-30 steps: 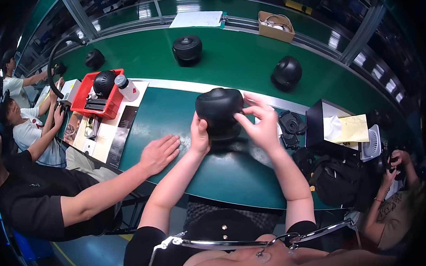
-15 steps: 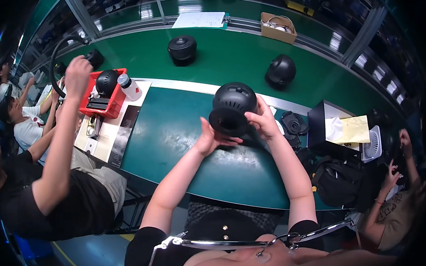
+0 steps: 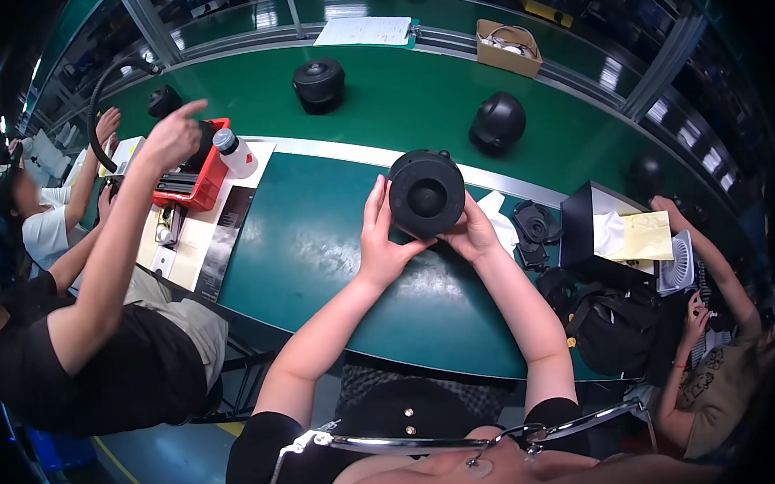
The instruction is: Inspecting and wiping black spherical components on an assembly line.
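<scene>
Both my hands hold up a black, rounded plastic housing (image 3: 427,196) above the green work table (image 3: 319,272). Its flat round base with a recessed centre faces me. The fingers of my left hand (image 3: 384,242) are wrapped round its left side and lower edge. At the lower right my right hand (image 3: 475,233) supports it, with the fingertips partly hidden behind the housing. Beyond the table, a green conveyor belt (image 3: 397,84) carries similar black housings, one at centre left (image 3: 319,83) and one farther right (image 3: 497,122).
A red bin (image 3: 214,185) and a white bottle (image 3: 236,153) stand on the left, beside a co-worker's raised arm (image 3: 132,211). Black parts (image 3: 536,230), a box with yellow paper (image 3: 637,238) and a black bag (image 3: 620,331) lie right. Another person's arm (image 3: 713,260) reaches in there.
I have turned the housing so its base faces me, and my left hand has closed onto its side. Housings on the belt have shifted left. The left co-worker's hand has moved right.
</scene>
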A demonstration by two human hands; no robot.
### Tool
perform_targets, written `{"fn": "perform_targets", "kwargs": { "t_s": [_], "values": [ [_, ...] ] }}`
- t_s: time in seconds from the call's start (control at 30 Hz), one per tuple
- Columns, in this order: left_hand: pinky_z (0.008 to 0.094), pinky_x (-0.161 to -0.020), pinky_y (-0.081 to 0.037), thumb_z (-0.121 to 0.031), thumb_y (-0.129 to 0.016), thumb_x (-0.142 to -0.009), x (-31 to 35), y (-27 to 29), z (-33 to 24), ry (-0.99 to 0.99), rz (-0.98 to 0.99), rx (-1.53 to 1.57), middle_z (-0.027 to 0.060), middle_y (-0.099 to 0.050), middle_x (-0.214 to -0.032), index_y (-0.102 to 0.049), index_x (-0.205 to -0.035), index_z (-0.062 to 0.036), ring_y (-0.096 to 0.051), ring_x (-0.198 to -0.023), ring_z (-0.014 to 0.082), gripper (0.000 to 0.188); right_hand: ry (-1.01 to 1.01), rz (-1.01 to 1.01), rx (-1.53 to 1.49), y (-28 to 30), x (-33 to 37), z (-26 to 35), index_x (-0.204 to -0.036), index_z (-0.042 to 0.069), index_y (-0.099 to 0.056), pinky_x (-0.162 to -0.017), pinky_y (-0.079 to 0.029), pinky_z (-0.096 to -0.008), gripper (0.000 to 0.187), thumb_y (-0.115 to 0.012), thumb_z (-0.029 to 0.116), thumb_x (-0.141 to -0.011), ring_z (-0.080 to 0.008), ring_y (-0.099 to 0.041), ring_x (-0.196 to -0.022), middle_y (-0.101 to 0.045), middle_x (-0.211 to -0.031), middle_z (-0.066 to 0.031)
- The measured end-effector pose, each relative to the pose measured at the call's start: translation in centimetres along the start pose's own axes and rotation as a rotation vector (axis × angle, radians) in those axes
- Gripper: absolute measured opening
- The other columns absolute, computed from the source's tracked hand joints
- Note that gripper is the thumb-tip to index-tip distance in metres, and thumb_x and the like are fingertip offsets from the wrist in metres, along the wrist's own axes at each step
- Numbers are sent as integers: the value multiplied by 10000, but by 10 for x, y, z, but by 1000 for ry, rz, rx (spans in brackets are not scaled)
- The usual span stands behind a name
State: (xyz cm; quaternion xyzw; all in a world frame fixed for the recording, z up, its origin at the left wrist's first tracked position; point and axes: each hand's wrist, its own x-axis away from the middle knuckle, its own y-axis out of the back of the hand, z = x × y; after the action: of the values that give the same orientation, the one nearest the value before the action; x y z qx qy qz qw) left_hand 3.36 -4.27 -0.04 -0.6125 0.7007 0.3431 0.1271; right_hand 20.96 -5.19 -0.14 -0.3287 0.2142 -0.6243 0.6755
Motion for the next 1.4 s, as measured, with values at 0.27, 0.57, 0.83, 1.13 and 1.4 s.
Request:
{"fn": "perform_targets", "kwargs": {
  "t_s": [0.27, 0.57, 0.83, 1.13, 1.4],
  "values": [
    [416, -1024, -369, -200, -842, -582, -1, -2, 1, -30, -24, 3, 229, -246, -1432, -400, -1351, -93, -327, -1308, 362, 894, -43, -40, -62, 7, -4, -7, -1318, 154, -382, -886, -471, -526, 495, -554, 329, -888, -255, -558, -1087, -534, -1209, -88],
    [620, -1042, -146, -398, -833, -552, 1, 2, 3, -121, 40, -169, 193, -246, -1452, -392, -1369, -120, -246, -1329, 423, 969, -212, 12, 22, -10, -2, -7, -1340, 130, -382, -735, -575, -419, 703, -307, 657, -881, -301, -578, -1077, -512, -1261, -128],
    [475, -997, -348, -290, -867, -503, -4, 4, 1, -56, 9, -118, 213, -307, -1393, -416, -1349, -109, -374, -1213, 387, 976, -362, -21, 107, -7, -5, -4, -1327, 139, -379, -645, -576, -314, 765, -264, 723, -845, -230, -654, -887, -574, -1160, -120],
    [470, -1004, -347, -231, -854, -530, -4, 4, 0, -105, -18, -76, 215, -308, -1384, -404, -1350, -112, -375, -1222, 389, 943, -297, -29, 208, -10, -3, 0, -1276, 116, -442, -646, -567, -318, 747, -278, 710, -854, -223, -660, -849, -607, -1089, -132],
    [430, -987, -389, -276, -860, -511, -6, 8, 5, -21, -65, -10, 176, -363, -1328, -458, -1296, -108, -384, -1223, 345, 898, 156, -198, 1377, 6, 9, 58, -1024, 7, -639, -700, -501, -309, 349, -602, 310, -856, -219, -654, -757, -664, -818, -110]
  ]
}}
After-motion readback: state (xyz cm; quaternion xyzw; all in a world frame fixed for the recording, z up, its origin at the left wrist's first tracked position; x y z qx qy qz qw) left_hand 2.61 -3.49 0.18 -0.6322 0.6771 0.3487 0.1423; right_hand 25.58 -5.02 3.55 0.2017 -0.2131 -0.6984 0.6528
